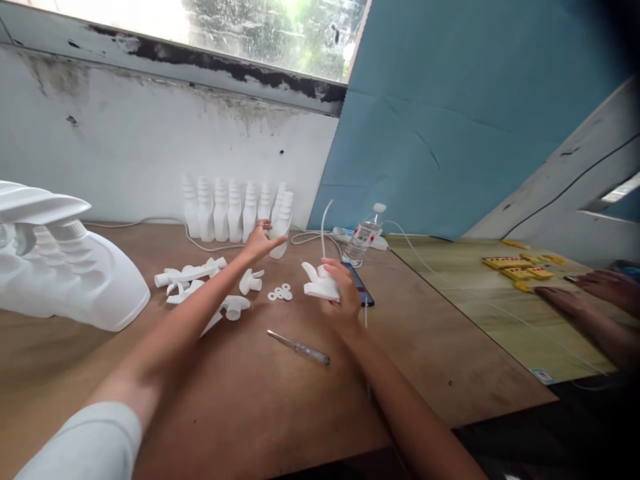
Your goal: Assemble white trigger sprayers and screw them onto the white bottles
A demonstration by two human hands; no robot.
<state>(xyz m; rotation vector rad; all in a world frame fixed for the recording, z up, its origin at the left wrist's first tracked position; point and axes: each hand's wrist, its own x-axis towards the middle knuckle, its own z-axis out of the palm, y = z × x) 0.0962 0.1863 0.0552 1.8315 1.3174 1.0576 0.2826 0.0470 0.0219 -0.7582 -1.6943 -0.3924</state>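
Observation:
My right hand [345, 297] is wrapped round a white spray head [319, 285], whose thin tube [324, 230] points upward. My left hand [263, 241] reaches to a white bottle [283, 223] at the right end of a row of white bottles [221, 212], thumb and fingers apart. Whether its fingertips touch the bottle is hard to tell. Below it on the brown table lie a loose spray head [251, 281], small white rings [280, 293] and, to the left, a pile of spray heads [193, 277]. A screwdriver [299, 347] lies nearer to me.
Finished-looking white spray bottles [95, 273] lie at the left. A water bottle [364, 235], a phone [359, 285] and a power strip [375, 241] are at the right. Beyond are yellow parts [517, 267] and another person's hands [575, 300].

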